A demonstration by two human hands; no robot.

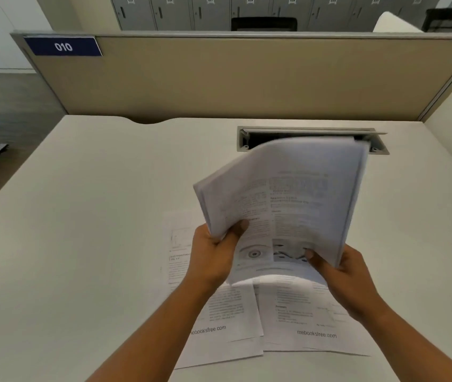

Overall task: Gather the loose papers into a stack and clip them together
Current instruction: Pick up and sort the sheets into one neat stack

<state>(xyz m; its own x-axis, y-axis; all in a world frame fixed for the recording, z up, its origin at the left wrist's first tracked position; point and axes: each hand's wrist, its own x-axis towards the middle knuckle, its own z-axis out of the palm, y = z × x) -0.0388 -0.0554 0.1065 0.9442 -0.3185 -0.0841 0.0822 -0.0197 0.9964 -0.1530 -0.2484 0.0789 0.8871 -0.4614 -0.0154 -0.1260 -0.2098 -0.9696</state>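
- Our left hand (213, 250) grips the sheaf of papers (288, 205) at its lower left, thumb on top.
- Our right hand (340, 268) pinches its lower right edge above the tabletop (95, 216).

Raised bowed stack (288, 199) above loose sheets (316, 321)

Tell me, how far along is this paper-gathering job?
Partly done: a thick bundle is already gathered. In hand: the left hand and right hand grip it above the desk. Left: loose sheets lie underneath, and no clip shows, so clipping remains.
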